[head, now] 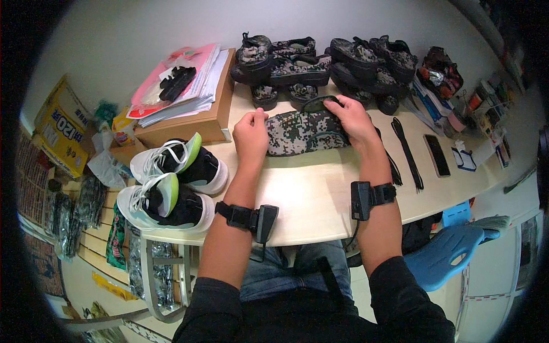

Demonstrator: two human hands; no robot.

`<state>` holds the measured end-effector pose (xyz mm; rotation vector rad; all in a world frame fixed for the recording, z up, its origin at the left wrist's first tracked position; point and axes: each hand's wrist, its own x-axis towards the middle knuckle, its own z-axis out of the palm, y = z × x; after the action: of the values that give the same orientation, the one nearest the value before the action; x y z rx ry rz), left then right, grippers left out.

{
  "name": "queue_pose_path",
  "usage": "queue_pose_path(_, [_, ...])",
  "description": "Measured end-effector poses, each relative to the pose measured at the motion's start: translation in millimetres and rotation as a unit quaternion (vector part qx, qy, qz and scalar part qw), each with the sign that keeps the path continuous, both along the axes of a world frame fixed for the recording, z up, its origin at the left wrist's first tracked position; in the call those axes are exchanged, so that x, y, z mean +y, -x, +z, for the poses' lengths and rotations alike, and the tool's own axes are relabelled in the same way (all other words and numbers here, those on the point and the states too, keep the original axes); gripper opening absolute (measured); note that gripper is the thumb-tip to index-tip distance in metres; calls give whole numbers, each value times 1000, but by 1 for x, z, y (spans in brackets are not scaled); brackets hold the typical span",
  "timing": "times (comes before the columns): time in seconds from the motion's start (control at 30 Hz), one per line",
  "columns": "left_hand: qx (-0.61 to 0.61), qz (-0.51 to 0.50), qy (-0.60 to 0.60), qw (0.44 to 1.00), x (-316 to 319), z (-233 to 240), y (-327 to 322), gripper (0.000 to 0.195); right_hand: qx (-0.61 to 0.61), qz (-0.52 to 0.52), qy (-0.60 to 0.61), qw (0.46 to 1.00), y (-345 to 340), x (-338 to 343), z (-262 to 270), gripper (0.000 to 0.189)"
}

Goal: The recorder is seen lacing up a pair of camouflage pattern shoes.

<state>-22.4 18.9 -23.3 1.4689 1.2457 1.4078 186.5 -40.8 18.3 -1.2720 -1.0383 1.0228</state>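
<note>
Above the tabletop point(309, 180) in front of me is a camouflage fabric shoe point(296, 133), lying lengthwise across my view. No lace shows in it. My left hand point(251, 137) grips its left end, fingers curled and thumb up. At the other end my right hand point(351, 120) pinches a dark-edged flap point(319, 104) between thumb and fingers. The underside of the shoe is hidden from me. Just right of my right forearm lies a black shoelace bundle point(407, 154); another bundle point(392, 167) is partly covered by that forearm.
Stacked camouflage shoes point(300, 70) line the wall. White-and-black sneakers point(171, 201) stand at the table's left edge, near a cardboard box point(184, 126) bearing papers point(206, 92). To the right lie a phone point(436, 155) and small items. A blue plastic chair point(446, 253) stands below right.
</note>
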Motion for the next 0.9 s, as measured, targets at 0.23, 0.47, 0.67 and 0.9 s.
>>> queue_pose_path(0.23, [-2,0,-13,1000,1,-2,-4,34,31,-20,-95,995,-6,-3,2,35])
queue_pose_path(0.47, [11,15,37,999,8,-11,1,37,-149,105,-16,983,0,-33,27,45])
queue_pose_path(0.67, [-3,3,57,998,17,-21,3,41,-205,94,-39,973,3,-30,27,37])
queue_pose_path(0.9, [17,7,75,997,8,-12,2,41,-191,70,-18,979,5,-23,22,33])
